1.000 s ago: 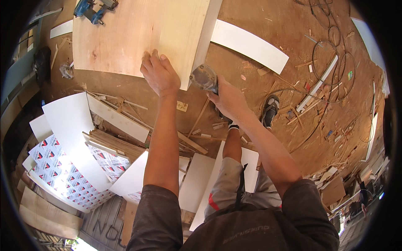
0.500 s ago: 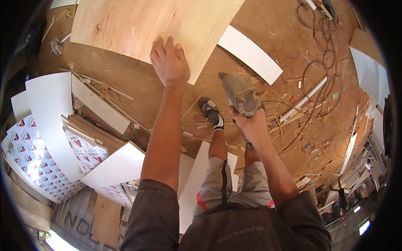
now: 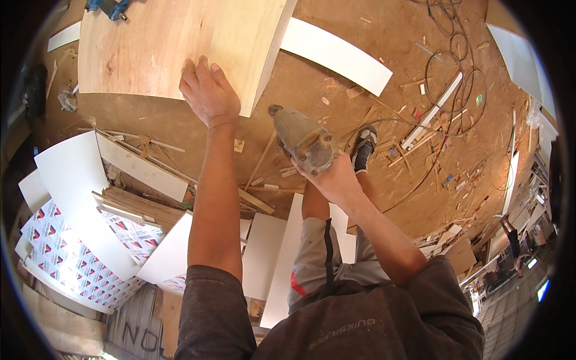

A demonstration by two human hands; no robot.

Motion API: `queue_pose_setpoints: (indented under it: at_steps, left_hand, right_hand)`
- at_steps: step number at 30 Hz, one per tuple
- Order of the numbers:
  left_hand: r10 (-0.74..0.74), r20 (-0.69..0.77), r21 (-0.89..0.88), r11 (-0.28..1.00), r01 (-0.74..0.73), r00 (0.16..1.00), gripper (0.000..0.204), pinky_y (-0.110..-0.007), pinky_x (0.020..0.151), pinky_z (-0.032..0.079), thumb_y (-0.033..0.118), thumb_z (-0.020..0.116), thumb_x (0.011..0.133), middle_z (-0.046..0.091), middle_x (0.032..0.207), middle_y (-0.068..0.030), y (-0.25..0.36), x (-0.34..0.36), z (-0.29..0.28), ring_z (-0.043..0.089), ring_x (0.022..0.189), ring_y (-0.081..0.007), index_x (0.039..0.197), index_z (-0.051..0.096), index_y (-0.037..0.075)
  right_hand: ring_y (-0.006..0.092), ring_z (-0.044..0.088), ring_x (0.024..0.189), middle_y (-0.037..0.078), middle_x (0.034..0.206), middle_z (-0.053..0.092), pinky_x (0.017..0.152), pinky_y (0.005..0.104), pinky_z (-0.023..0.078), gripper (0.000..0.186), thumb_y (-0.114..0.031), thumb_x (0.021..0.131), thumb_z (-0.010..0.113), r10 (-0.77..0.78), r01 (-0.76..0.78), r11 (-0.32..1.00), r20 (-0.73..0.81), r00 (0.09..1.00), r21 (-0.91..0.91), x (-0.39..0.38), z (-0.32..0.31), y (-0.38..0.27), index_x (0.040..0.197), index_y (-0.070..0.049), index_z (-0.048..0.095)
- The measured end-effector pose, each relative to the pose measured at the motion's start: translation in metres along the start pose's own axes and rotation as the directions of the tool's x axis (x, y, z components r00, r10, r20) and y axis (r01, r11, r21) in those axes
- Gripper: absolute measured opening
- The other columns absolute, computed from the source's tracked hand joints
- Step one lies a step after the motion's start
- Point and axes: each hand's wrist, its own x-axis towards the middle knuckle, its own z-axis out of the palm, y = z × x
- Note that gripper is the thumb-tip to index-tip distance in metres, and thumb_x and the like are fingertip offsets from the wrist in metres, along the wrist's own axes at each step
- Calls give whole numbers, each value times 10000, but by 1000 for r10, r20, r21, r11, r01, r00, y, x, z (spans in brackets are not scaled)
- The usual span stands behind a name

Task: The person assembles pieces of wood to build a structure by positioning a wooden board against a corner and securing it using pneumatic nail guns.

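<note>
My left hand (image 3: 209,93) lies on a pale wooden panel (image 3: 162,48), close to its near edge, fingers spread and flat on the wood. Along the panel's right side a lighter side face (image 3: 268,66) shows, like that of a box. My right hand (image 3: 336,180) is closed round the grip of a scuffed grey power tool, which looks like a nail gun (image 3: 306,141). Its dark tip points up and left, apart from the panel's near right corner. The tool's body covers part of my fingers.
A blue tool (image 3: 109,8) rests on the panel's far left. A white strip (image 3: 336,55) lies to its right. Thin hoses or cords (image 3: 447,120) loop over a brown floor strewn with wood scraps. White boards (image 3: 75,168) and a printed sheet (image 3: 57,246) stand at left.
The nail gun has swung left toward the panel's near right corner. In the picture, my left hand and the panel have shifted left; the hand stays on the wood. The blue tool has come into view.
</note>
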Motion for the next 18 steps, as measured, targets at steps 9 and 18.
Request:
queue_pose_setpoints:
  at_steps: [9,18]
  left_hand:
    - [35,-51,-11,999,-35,998,357,-496,1039,348,222,466,975,465,1368,-206,-4,3,-3,408,1238,-397,1261,564,32]
    - [0,-29,-32,999,-1,1000,367,-499,1064,321,236,490,970,423,1397,-183,-10,4,-9,378,1280,-381,1282,549,51]
  right_hand:
    - [379,634,1020,186,1097,663,852,418,520,567,-121,750,739,-168,176,974,67,984,-146,6,-12,-37,1278,-87,536]
    - [380,641,990,203,1032,673,836,423,520,535,-162,757,740,-176,206,909,115,978,-363,21,2,-67,1245,-61,545]
